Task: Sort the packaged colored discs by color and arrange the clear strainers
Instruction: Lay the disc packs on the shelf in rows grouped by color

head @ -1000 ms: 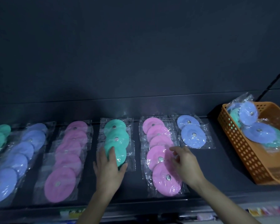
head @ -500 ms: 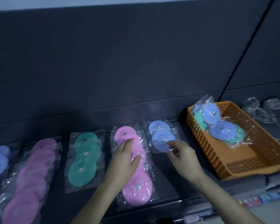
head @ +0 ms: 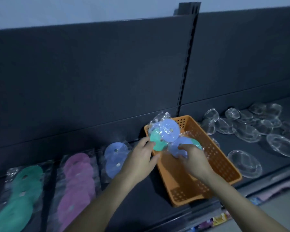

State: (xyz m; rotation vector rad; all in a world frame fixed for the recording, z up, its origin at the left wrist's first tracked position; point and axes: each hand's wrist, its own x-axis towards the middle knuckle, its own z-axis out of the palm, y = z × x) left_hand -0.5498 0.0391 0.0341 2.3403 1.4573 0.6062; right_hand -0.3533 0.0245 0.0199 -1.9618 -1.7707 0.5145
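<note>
Two hands that half a second ago were tidying the pink row [head: 77, 178] and the blue pair [head: 115, 156] on the shelf [head: 146, 195] are now both at the orange basket [head: 224, 166]. The sorted rows look settled, and the last mixed packets are next.

The left hand [head: 139, 158] reaches in from the basket's near-left corner. Its thumb is against the edge of a green disc packet [head: 155, 141], but motion blur hides whether the fingers actually pinch it. The right hand [head: 193, 160] arches over the basket with its fingers curled around a blue disc packet [head: 176, 148]. A second blue packet [head: 169, 132] leans on the back rim.

The green row [head: 22, 190] lies at far left. The clear strainers [head: 244, 133] sit loosely scattered on the shelf to the basket's right, apparently not yet arranged.
</note>
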